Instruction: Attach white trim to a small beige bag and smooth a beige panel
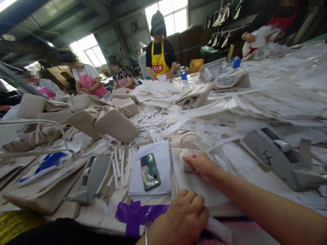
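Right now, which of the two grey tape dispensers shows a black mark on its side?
The right dispenser, nearer the right hand, has the black mark. The left dispenser, left of the phone, shows none.

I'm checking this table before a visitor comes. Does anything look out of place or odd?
The phone looks out of place: it lies on white sheets among work materials, left of the right hand. White strips lie loose and scattered, which looks untidy. Purple tape at the near edge looks odd too, perhaps a patch.

wearer's hands (187, 211) (201, 165): 2 | phone (149, 170): 1 | grey tape dispensers (95, 178) (283, 165): 2 | yellow apron (158, 58): 1
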`<state>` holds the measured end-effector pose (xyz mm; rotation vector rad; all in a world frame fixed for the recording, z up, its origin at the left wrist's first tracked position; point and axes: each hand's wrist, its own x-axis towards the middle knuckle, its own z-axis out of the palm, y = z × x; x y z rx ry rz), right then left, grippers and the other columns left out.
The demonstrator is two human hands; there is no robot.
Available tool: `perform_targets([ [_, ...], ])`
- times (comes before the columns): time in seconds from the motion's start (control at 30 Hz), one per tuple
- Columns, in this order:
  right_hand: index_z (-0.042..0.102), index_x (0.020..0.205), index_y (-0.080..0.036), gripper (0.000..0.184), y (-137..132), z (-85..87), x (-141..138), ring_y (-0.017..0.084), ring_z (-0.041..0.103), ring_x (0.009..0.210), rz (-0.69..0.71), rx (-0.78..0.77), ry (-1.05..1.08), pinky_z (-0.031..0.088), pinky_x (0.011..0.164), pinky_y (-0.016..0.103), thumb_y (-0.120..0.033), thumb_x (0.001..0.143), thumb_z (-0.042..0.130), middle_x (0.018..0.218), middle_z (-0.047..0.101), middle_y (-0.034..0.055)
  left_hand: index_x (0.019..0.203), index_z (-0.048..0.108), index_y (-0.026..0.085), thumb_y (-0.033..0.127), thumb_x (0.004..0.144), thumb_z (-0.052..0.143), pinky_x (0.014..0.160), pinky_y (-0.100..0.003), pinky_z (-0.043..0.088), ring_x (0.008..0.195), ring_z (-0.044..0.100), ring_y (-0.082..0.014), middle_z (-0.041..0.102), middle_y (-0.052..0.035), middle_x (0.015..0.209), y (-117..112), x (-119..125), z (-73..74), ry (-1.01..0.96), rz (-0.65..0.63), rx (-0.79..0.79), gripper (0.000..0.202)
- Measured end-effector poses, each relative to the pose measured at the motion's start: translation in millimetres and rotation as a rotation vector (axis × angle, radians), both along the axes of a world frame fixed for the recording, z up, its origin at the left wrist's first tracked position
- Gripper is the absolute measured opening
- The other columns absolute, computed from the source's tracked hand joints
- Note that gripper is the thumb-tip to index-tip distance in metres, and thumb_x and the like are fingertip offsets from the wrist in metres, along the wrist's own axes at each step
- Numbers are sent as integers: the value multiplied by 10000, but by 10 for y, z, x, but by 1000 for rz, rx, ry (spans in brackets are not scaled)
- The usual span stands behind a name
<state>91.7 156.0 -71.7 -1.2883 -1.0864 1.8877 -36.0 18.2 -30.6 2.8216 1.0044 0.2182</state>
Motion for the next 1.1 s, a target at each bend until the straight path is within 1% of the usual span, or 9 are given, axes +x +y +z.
perform_targets([
  [0.1, 586, 742, -170, 430, -2, -4, 26, 77, 335, 436, 22, 1, 30, 170, 401, 218, -542, 617, 762, 520, 472, -59, 966, 661, 171, 269, 914, 609, 763, -313, 475, 873, 561, -202, 596, -53, 939, 61, -21, -70, -215, 100, -133, 123],
  [0.23, 567, 708, -181, 414, -48, 15, 41, 81, 341, 451, 37, 38, 108, 207, 417, 227, -538, 631, 762, 525, 470, -56, 919, 697, 167, 321, 884, 657, 735, -256, 464, 809, 575, -166, 616, -31, 861, 169, -94, -137, -736, 509, -472, 163],
  [0.33, 504, 626, -194, 420, -136, 22, 20, 72, 289, 437, 15, 84, 84, 183, 422, 235, -537, 649, 744, 488, 402, -72, 1041, 692, 164, 332, 915, 604, 772, -268, 487, 845, 613, -187, 684, -40, 891, 202, -74, -196, -998, 724, -569, 227],
  [0.43, 488, 634, -197, 409, -258, 29, -5, 71, 276, 431, 11, 78, 65, 162, 429, 236, -532, 667, 721, 483, 382, -76, 1147, 676, 184, 365, 941, 562, 851, -289, 506, 932, 643, -211, 715, -62, 1013, 160, -20, -262, -1078, 739, -530, 297],
  [0.53, 490, 653, -193, 366, -405, 53, -4, 72, 274, 452, 26, 78, 127, 174, 445, 231, -485, 688, 707, 497, 381, -77, 1189, 658, 198, 364, 966, 506, 922, -319, 509, 1008, 646, -229, 702, -90, 1113, 69, -9, -359, -1010, 720, -365, 317],
  [0.67, 548, 693, -180, 329, -614, 99, 50, 103, 384, 525, 60, 112, 233, 318, 506, 232, -466, 742, 703, 553, 464, -49, 1281, 593, 180, 373, 977, 431, 915, -362, 540, 1010, 652, -245, 683, -134, 1099, -22, -85, -539, -837, 525, -52, 395],
  [0.77, 620, 748, -184, 357, -730, 100, 104, 150, 499, 619, 79, 102, 250, 419, 579, 256, -530, 774, 705, 632, 568, -11, 1333, 551, 189, 412, 989, 362, 821, -343, 570, 919, 661, -228, 670, -129, 1014, -41, -144, -655, -767, 388, -17, 451],
  [1.03, 693, 847, -224, 350, -798, -64, 191, 204, 548, 690, 168, 249, 115, 467, 617, 301, -566, 853, 620, 749, 641, 27, 1287, 602, 222, 364, 960, 521, 632, -269, 534, 719, 633, -182, 662, -80, 838, -92, -90, -812, -679, 468, 169, 365],
  [1.1, 690, 834, -223, 319, -798, -68, 214, 208, 546, 688, 172, 235, 115, 466, 623, 307, -534, 847, 624, 746, 643, 25, 1251, 617, 233, 351, 947, 552, 658, -260, 551, 739, 659, -178, 685, -72, 864, -116, -56, -843, -714, 575, 182, 333],
])
